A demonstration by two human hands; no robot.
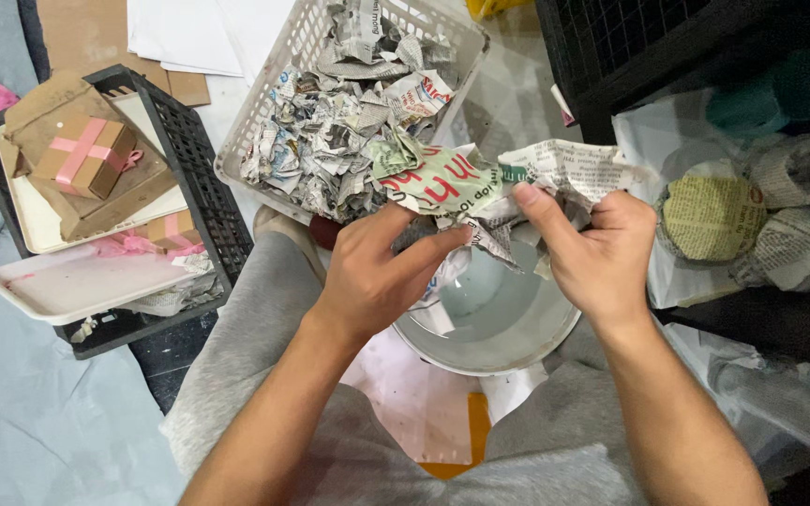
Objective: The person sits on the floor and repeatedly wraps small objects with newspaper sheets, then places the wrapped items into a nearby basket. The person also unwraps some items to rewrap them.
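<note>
Both hands grip one crumpled sheet of newspaper (480, 183) above a pale grey bowl (499, 323) that rests on my lap. My left hand (377, 272) pinches the sheet's lower left part, where large red letters on green show. My right hand (592, 253) clutches the right part, with the thumb pressed on top. The paper hides part of the bowl's far rim.
A white plastic basket (264, 89) full of crumpled newspaper stands just beyond the hands. At left, a black crate (194, 155) holds white trays and brown gift boxes with pink ribbon (86, 155). At right lie several newspaper-wrapped objects (714, 215) on white paper. My grey-trousered knees frame the bowl.
</note>
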